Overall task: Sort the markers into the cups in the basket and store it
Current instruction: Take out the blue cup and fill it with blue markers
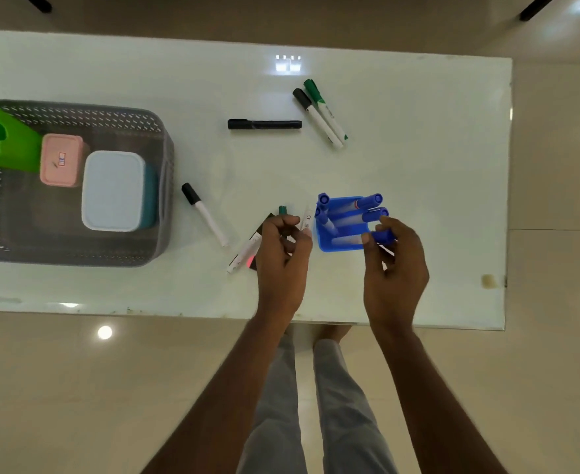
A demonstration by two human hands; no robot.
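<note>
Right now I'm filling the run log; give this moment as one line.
left hand: holds markers | right hand: lowering blue marker into blue cup | basket: green cup inside

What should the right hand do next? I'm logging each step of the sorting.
Probably lower the blue-capped marker pinched in the right hand into the blue cup. The cup already holds several blue-capped markers, and this one hangs at its rim. The left hand holds other markers beside it.
</note>
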